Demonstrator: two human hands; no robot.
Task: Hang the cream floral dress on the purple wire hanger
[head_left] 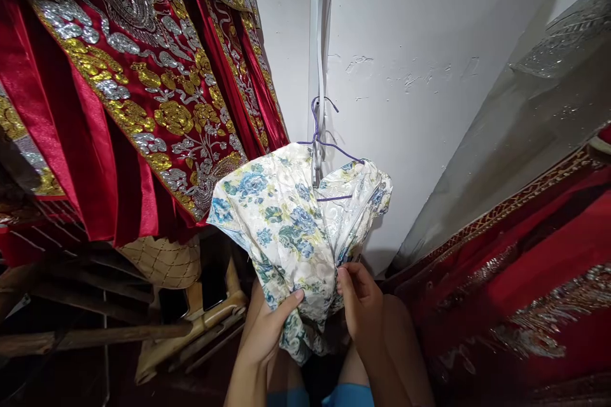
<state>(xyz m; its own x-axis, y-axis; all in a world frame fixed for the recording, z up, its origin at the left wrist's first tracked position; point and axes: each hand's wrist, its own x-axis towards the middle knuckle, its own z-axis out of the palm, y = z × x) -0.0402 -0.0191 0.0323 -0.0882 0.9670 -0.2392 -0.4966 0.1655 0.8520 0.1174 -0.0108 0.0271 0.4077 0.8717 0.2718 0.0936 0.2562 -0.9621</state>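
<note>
A short-sleeved white floral top (291, 216) with blue and green flowers hangs on a purple wire hanger (334, 145). Its neck opening is at the upper right, and the lower end bunches in shadow above my knees. On its lower left part, my left hand (270, 331) grips the cloth, thumb on the front and fingers hidden behind or under it. My right hand (361, 305) pinches the front opening's edge between thumb and forefinger, the other fingers curled in. Whether that edge carries a fastener is too small to tell.
Red costumes with gold and silver sequins hang at the left (181, 102). A red beaded garment under clear plastic (515, 248) hangs at the right. Behind the top is a white wall (405, 25) with a pale vertical strip (321, 32). A bamboo chair (200, 324) stands lower left.
</note>
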